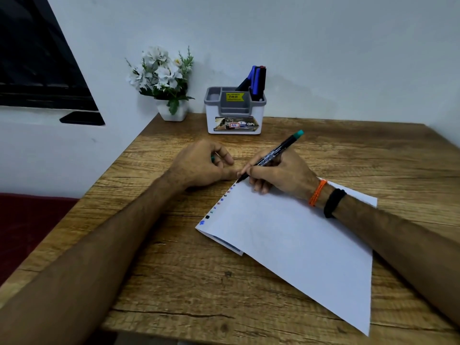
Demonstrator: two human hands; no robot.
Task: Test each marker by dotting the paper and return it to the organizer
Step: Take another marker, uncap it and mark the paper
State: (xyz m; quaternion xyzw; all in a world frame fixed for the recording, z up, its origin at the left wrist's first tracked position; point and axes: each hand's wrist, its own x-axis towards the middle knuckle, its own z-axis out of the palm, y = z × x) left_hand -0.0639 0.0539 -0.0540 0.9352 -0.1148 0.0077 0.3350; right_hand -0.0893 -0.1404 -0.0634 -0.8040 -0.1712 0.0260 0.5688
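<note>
Wood-grain brown, the table [174, 270] carries a white sheet of paper [298, 245] lying askew toward 4 o'clock, one corner folded under at its near left. From my remote seat I see my right hand [278, 173] gripping a black marker with a teal end [273, 155], fingers curled round the barrel, its tip touching the paper's far corner. A row of small coloured dots [216, 207] runs along the paper's left edge, from a blue one nearest me up to the marker tip. My left hand [201, 165] rests on the table just beside the right, at its 9 o'clock, fingers curled round a small teal piece [213, 158] that barely shows; I cannot tell what it is. An orange thread band [317, 192] and a black band [333, 202] circle my right wrist. At 12 o'clock, against the pale wall, stands a white and grey plastic organizer [234, 115] with a yellow price sticker, and several blue and dark markers [256, 80] stand upright in its right compartment. Just left of it, at 11 o'clock, sits a white pot of artificial white flowers [161, 73]. A dark window [37, 58] fills the upper left, at 10 o'clock.
</note>
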